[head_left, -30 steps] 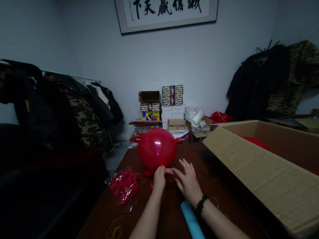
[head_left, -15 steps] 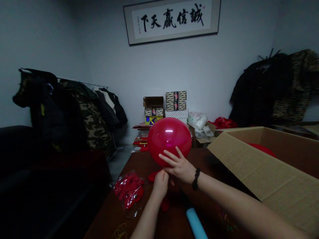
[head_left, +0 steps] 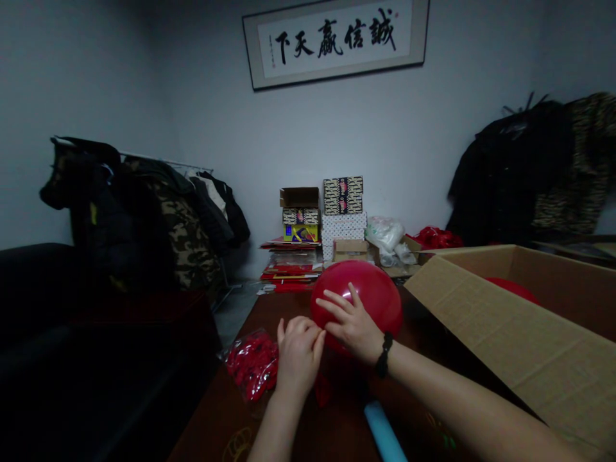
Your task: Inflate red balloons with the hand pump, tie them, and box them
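Note:
A red inflated balloon [head_left: 378,295] lies over the dark table, its neck end turned toward the left. My right hand [head_left: 351,324], with a black band at the wrist, rests on the balloon's near side with fingers spread, its thumb near the neck. My left hand [head_left: 301,350] is closed in a pinch at the balloon's neck, close to the right thumb; the neck itself is mostly hidden by the fingers. A clear bag of red balloons [head_left: 253,366] lies left of my left hand. Nearer the front edge is a light blue cylinder [head_left: 384,431].
An open cardboard box [head_left: 505,340] with something red inside stands at the right. Stacked boxes [head_left: 343,196], red flat packs [head_left: 289,269] and a white plastic bag [head_left: 385,234] are at the far end. Clothes [head_left: 183,231] hang at the left.
The balloon has tilted down and to the right, uncovering a small box behind. My left hand has turned and risen slightly, its fingers now more visible. My right hand has stayed against the balloon.

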Tool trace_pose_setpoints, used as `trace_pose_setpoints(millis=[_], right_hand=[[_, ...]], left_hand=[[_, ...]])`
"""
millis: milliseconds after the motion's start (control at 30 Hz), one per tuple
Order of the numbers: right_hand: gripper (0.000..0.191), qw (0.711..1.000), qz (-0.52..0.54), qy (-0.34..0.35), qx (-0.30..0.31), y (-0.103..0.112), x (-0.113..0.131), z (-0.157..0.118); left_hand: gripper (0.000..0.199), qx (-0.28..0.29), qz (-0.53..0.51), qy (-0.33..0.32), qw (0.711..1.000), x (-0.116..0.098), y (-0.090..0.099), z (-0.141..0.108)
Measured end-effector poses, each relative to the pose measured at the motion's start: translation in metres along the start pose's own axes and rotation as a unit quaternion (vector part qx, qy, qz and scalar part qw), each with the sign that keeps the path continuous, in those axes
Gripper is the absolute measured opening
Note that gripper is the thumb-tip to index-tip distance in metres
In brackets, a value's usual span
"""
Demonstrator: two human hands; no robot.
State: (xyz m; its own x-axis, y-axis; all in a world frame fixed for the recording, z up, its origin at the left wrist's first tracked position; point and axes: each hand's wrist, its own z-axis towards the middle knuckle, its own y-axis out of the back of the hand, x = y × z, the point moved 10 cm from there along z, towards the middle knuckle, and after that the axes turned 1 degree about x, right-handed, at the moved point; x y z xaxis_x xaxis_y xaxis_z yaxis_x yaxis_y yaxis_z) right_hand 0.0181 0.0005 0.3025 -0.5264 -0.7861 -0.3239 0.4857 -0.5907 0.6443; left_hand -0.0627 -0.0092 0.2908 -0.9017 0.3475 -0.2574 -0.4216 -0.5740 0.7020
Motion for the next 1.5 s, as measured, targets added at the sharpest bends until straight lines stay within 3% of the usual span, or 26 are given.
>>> trace_pose_setpoints(millis=[267,367,533,767,933,1033,1167,1333,1500], right_hand=[[0.018,0.998,0.027,-0.035,-0.041,0.014,-0.002,0.002],[0.017,0.998,0.035,-0.05,-0.034,0.015,-0.003,-0.001],[0.015,0.994,0.07,-0.088,-0.015,0.016,-0.008,-0.005],[0.018,0.988,0.103,-0.115,0.004,0.007,-0.022,-0.012],[0.039,0.985,0.101,-0.135,0.025,0.002,-0.045,-0.028],[0.042,0.978,0.089,-0.184,0.03,0.006,-0.072,-0.051],[0.026,0.962,0.074,-0.259,0.046,0.005,-0.112,-0.1],[0.015,0.94,0.073,-0.313,0.113,-0.027,-0.14,-0.18],[0.022,0.916,0.089,-0.34,0.194,-0.068,-0.133,-0.249]], left_hand=[[0.014,-0.114,0.069,-0.041,0.99,-0.021,0.032,-0.003],[0.012,-0.119,0.079,-0.068,0.987,-0.029,0.038,-0.002],[0.012,-0.08,0.095,-0.097,0.987,-0.044,0.043,0.0],[0.013,-0.061,0.106,-0.115,0.986,-0.052,0.03,0.009],[0.01,-0.038,0.105,-0.145,0.983,-0.053,0.009,0.019],[0.009,-0.024,0.11,-0.159,0.981,-0.052,-0.001,0.025],[0.008,-0.011,0.104,-0.17,0.98,-0.052,-0.012,0.029],[0.008,-0.008,0.097,-0.168,0.981,-0.053,-0.027,0.026],[0.009,0.018,0.093,-0.182,0.979,-0.054,-0.048,0.016]])
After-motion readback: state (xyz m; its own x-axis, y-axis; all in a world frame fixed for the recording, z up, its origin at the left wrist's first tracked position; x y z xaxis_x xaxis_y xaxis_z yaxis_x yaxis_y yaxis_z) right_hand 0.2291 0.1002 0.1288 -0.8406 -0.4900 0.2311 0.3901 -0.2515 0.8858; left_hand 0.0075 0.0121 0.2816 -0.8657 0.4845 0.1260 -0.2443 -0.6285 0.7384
